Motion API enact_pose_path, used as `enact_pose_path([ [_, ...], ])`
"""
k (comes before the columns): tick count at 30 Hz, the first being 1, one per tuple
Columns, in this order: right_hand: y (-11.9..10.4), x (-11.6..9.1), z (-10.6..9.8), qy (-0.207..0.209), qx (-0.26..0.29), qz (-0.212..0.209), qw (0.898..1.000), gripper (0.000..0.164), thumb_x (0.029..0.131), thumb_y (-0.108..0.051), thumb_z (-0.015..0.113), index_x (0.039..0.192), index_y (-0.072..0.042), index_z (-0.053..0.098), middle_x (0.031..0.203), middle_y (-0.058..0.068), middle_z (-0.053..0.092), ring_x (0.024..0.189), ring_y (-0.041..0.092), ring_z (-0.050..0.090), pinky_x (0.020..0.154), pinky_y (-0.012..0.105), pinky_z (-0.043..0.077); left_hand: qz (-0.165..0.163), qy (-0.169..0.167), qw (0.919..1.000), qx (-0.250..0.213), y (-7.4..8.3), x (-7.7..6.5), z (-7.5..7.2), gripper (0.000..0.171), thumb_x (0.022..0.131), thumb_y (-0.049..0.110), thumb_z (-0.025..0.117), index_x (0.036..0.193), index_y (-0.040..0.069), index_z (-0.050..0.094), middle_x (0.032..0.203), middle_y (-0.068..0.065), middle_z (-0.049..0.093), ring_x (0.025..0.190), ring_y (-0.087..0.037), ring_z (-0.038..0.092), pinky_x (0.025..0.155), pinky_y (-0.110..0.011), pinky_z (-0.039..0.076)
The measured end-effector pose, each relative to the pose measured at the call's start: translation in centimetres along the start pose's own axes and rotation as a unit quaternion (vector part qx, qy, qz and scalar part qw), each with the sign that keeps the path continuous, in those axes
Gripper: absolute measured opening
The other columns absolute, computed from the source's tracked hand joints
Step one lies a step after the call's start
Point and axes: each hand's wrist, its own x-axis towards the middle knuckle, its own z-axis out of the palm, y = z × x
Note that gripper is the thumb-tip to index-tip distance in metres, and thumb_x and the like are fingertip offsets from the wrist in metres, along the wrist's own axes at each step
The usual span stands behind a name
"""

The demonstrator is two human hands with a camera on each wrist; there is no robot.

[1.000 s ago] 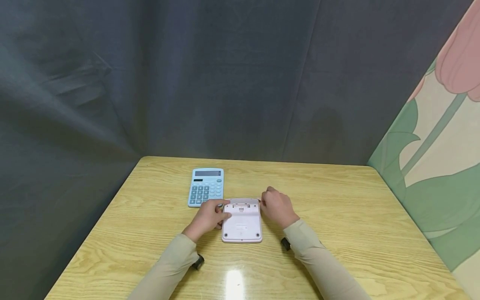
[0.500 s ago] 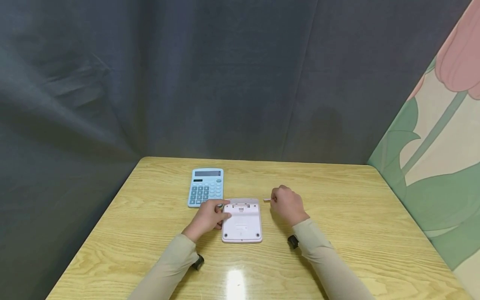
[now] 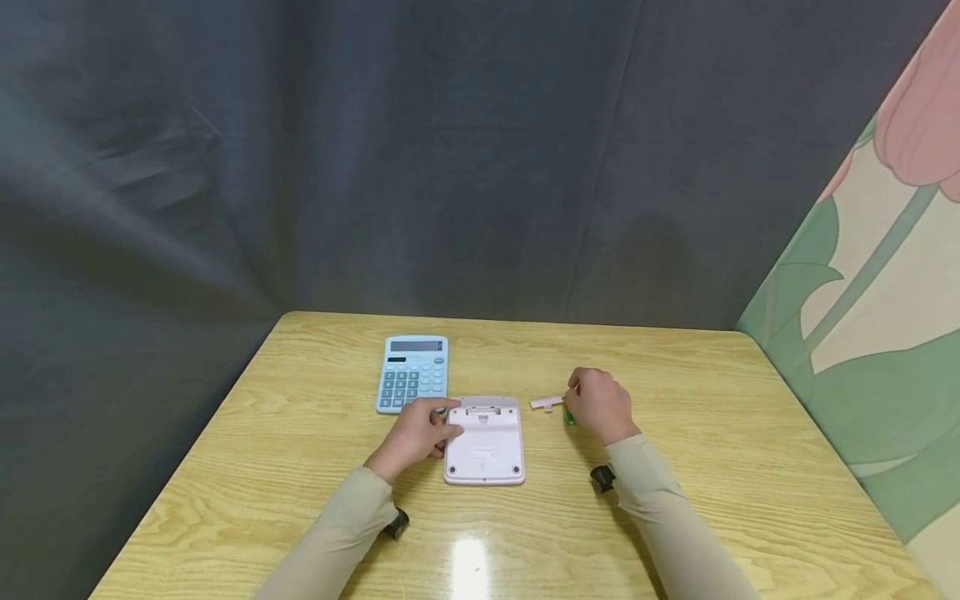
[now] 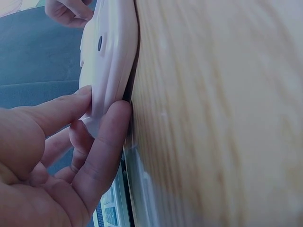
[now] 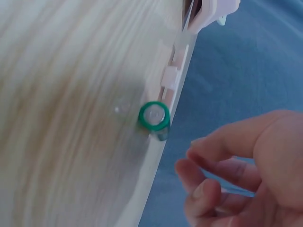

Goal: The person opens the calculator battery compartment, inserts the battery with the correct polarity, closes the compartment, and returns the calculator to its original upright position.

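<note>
A pink calculator (image 3: 483, 450) lies face down on the table, with an uncovered battery slot near its far edge. My left hand (image 3: 415, 433) grips its left side, thumb on the back and a finger along the edge, as the left wrist view shows. To its right lie a small pink battery cover (image 3: 546, 403) and a green battery (image 5: 154, 115). Just beside the battery is my right hand (image 3: 600, 406). In the right wrist view its loosely curled fingers (image 5: 203, 196) stand apart from the battery and hold nothing. From the head, this hand partly hides the battery.
A blue calculator (image 3: 414, 375) lies face up behind my left hand, close to the pink one. The wooden table (image 3: 675, 383) ends at a dark curtain (image 3: 465, 167). On the right stands a panel with a tulip pattern (image 3: 862, 358).
My right hand has moved rightward from the pink calculator's far right corner. The battery cover and the green battery, hidden before or only partly seen, now show on the table. My left hand has stayed put.
</note>
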Motion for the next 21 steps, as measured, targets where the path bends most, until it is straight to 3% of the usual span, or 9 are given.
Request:
enact_pose_path([
  [11,0.28,-0.32,-0.18,-0.059,0.010,0.035,0.998,0.025,0.094,-0.018,0.063,0.111,-0.001,0.069,0.079,0.006,0.068,0.053,0.015,0.053,0.043,0.027,0.040,-0.001,0.000,1.0000,0.002,0.18,-0.28,0.09,0.047,0.092,0.010,0.073,0.137,0.004,0.061,0.070,-0.009,0.054,0.059,-0.020,0.064,0.053,-0.033,0.059],
  [21,0.26,-0.42,-0.32,-0.077,0.012,0.037,0.996,0.024,0.093,-0.018,0.064,0.111,-0.002,0.069,0.080,0.005,0.068,0.055,0.016,0.054,0.044,0.028,0.041,0.000,0.004,1.0000,0.000,0.32,-0.20,0.26,0.047,0.091,0.009,0.074,0.136,0.004,0.061,0.069,-0.008,0.053,0.057,-0.019,0.063,0.052,-0.032,0.058],
])
